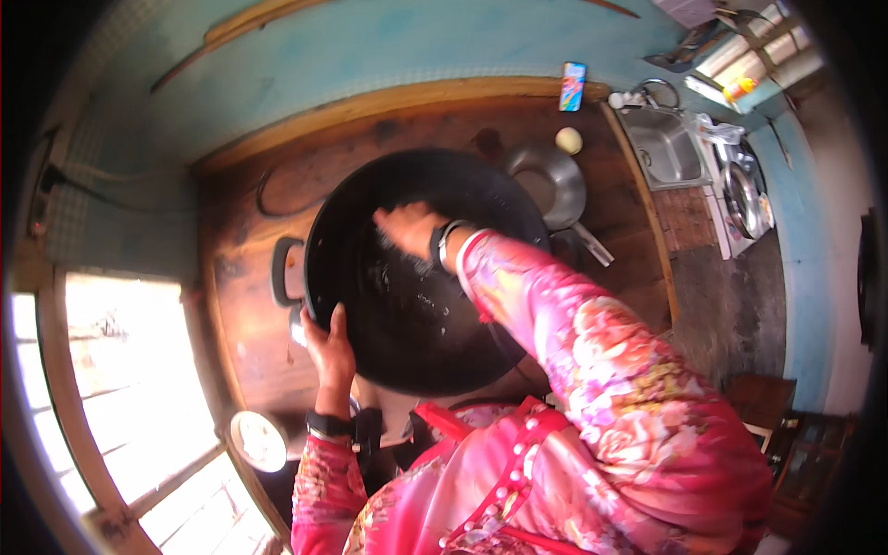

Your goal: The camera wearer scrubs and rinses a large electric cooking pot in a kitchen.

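A large dark wok (444, 340) stands before me on a wooden counter, with glints of wet or liquid on its inner surface. My left hand (333, 354) grips its left rim, thumb over the edge, just below a loop side handle (279, 272). Inside the wok, my right hand (409, 229) reaches over the bottom, palm down. Motion blurs its outstretched fingers, and no object shows in them. The underside of that hand is hidden.
A steel pan (570, 182) with a handle lies right of the wok. Behind it are a pale round item (569, 140) and a phone-like device (572, 87). A metal sink (666, 149) is farther right. A white bowl (258, 441) sits by the window at left.
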A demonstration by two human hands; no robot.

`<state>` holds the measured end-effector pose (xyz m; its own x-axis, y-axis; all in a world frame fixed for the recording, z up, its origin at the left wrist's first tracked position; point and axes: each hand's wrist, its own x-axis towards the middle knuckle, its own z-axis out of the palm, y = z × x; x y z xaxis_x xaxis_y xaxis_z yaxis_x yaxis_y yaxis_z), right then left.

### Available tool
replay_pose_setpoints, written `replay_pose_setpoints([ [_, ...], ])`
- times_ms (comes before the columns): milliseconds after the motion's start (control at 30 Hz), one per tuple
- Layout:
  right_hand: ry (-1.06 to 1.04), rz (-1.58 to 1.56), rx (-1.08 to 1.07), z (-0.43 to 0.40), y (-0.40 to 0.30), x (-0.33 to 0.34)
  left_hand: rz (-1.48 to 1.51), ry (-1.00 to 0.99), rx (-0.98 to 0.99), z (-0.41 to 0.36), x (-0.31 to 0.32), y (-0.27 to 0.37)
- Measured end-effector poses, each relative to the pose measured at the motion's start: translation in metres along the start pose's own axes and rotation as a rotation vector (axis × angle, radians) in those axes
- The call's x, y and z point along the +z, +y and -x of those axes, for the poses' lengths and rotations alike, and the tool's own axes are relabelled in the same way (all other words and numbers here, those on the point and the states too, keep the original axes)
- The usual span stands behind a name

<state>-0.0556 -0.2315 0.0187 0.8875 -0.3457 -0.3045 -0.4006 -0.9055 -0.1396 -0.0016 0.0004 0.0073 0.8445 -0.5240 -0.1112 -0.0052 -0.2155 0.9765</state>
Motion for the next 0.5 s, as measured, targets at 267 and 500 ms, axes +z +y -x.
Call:
replay_pose_setpoints([
  [267, -0.283, 0.124, 0.196, 0.049, 0.048, 0.008, 0.003, -0.054, 0.043, -0.003, 0.001, 0.010],
  [500, -0.511, 0.027, 0.274, 0.115, 0.002, 0.017, 0.037, -0.047, 0.086, -0.007, 0.002, -0.003],
])
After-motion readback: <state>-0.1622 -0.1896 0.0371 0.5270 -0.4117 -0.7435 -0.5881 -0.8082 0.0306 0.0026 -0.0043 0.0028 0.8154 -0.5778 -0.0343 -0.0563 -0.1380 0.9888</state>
